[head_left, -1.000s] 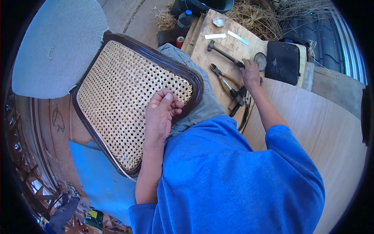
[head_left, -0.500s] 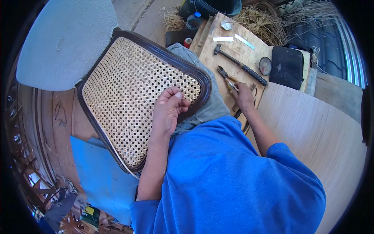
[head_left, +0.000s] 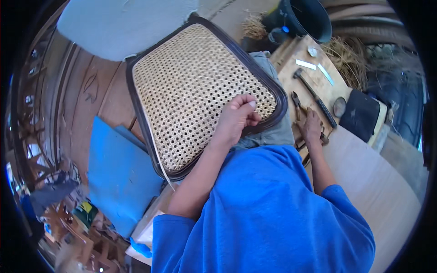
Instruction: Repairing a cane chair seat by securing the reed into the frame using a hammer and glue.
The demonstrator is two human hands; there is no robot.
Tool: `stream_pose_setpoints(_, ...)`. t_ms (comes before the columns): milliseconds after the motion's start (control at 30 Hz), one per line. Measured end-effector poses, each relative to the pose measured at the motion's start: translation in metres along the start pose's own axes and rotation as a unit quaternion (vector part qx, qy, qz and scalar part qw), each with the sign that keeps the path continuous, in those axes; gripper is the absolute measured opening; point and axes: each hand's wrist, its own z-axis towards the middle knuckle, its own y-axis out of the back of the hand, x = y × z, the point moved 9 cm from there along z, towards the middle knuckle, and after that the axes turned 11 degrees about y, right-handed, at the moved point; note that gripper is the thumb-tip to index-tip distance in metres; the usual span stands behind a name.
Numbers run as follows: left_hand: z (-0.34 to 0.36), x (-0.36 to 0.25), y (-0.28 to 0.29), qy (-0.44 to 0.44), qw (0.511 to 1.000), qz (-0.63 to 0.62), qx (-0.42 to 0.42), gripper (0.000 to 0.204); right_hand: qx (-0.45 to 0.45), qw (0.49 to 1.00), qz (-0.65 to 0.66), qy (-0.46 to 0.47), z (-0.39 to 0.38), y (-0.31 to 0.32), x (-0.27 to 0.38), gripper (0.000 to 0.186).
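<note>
A woven cane panel in a dark wooden frame [head_left: 195, 86] lies tilted across my lap. My left hand [head_left: 239, 119] is over its near right corner, thumb and fingers pinched together at the weave. Anything between those fingertips is too small to make out. To the right, my right hand [head_left: 312, 128] reaches down onto a wooden board [head_left: 287, 68], fingers stretched out among the tools. A pair of pliers [head_left: 296, 101] lies against its fingertips. Beyond them rests a hammer [head_left: 315, 93] with a black grip. A loose pale strand [head_left: 160, 160] trails off the panel's lower left edge.
At the board's right are a round tin [head_left: 339, 107] and a black pouch [head_left: 360, 115]. Two white strips [head_left: 306, 64] lie farther up. Behind stands a dark bucket [head_left: 314, 20] by a bundle of dry fibres [head_left: 348, 57]. Left are a pale rounded panel [head_left: 123, 25] and a blue sheet [head_left: 116, 168].
The whole view has shifted, so the scene sits farther right. My right hand has slid from over the pliers' handles to their right side. My left hand keeps its pinch at the panel's corner.
</note>
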Motion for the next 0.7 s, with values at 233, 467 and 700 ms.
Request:
stream_pose_setpoints(233, -0.011, -0.002, 0.000, -0.005, 0.997, -0.069, 0.024, 0.010, 0.122, 0.959, 0.207, -0.152, 0.006, -0.028, -0.023, 0.039)
stream_pose_setpoints(467, -0.014, 0.000, -0.012, 0.035, 0.997, -0.049, 0.045, 0.008, -0.099, 0.711, 0.663, -0.213, 0.000, 0.022, 0.000, 0.026)
stream_pose_setpoints(700, -0.023, -0.006, -0.031, 0.046, 0.989, -0.087, 0.110, 0.010, 0.172, 0.785, 0.592, -0.066, -0.008, 0.075, 0.088, 0.033)
